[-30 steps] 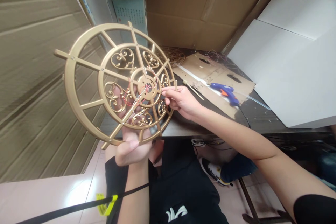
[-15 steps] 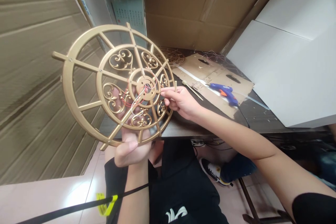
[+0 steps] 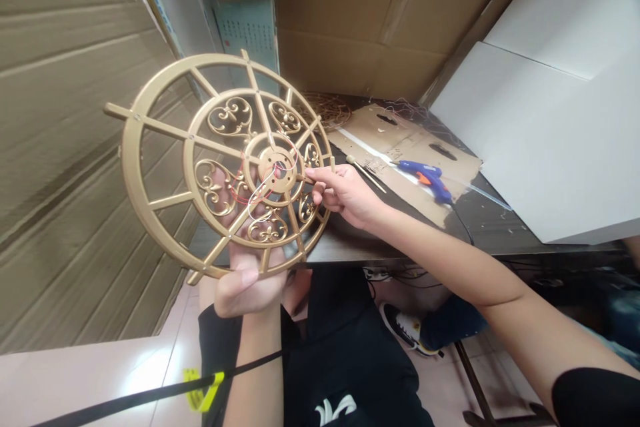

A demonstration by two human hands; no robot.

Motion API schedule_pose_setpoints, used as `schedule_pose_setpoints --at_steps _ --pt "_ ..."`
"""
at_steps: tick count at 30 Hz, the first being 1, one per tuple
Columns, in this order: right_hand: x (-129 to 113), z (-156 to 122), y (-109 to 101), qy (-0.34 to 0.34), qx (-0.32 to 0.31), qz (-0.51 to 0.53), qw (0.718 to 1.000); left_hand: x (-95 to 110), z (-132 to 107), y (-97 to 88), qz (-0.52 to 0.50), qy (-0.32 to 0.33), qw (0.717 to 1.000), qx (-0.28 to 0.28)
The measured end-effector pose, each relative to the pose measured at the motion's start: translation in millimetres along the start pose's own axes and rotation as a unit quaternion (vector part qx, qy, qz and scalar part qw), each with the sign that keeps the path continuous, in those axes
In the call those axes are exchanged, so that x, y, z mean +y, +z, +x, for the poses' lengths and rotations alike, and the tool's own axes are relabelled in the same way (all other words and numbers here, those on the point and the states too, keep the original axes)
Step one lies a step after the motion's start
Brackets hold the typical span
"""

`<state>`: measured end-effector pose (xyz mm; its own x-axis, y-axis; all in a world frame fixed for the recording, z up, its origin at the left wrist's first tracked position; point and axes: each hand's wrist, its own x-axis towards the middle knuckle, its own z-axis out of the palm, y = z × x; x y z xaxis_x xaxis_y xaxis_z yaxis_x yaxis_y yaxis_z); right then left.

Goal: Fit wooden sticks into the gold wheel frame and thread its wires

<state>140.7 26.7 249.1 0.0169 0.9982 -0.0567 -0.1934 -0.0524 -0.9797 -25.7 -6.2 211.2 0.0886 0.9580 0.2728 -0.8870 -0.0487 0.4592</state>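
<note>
A round gold wheel-shaped frame [image 3: 131, 160] with spokes, rings and scroll ornaments is held up, tilted, in front of the table edge. My left hand [image 3: 250, 290] grips its lower rim, thumb in front and the fingers behind, seen through the gaps. Thin red and white wires [image 3: 259, 203] run across the face from the middle hole. With thumb and forefinger closed, my right hand [image 3: 350, 195] pinches at a spoke just right of the centre ring. Whether a wire is also between those fingertips is hidden.
On the dark table lie a cardboard sheet [image 3: 360, 137], a blue glue gun [image 3: 425, 177], a thin stick with a pale blob [image 3: 365, 172] and another openwork round frame [image 3: 330, 110]. White boxes [image 3: 530, 140] stand right; cardboard walls [image 3: 75, 147] rise left and behind.
The frame has tipped very slightly and its top edge sits a little lower. Both hands keep their hold, with the right fingertips almost in place.
</note>
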Motion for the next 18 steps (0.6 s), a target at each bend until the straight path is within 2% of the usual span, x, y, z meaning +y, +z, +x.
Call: schedule_pose_setpoints --at_steps 3,6,8,12,18 --pt "-7.2 -0.9 -5.0 -0.05 0.019 -0.089 0.995 -0.3 3.2 -0.5 -0.03 0.002 1.0 -0.003" --pt "-11.0 -0.4 -10.6 -0.118 0.031 -0.173 0.977 -0.5 5.2 1.2 -0.049 0.006 0.999 -0.008" --pt "-10.9 0.5 -13.5 -0.135 0.027 -0.207 0.969 -0.5 5.1 3.7 -0.052 0.01 0.999 -0.011" --pt "-8.3 2.1 -15.1 -0.139 0.026 -0.243 0.96 0.0 3.8 10.3 -0.056 0.021 0.998 -0.019" --pt "-10.4 2.1 -10.6 -0.181 0.097 -0.224 0.953 0.8 4.9 7.0 -0.044 0.036 0.998 0.0"
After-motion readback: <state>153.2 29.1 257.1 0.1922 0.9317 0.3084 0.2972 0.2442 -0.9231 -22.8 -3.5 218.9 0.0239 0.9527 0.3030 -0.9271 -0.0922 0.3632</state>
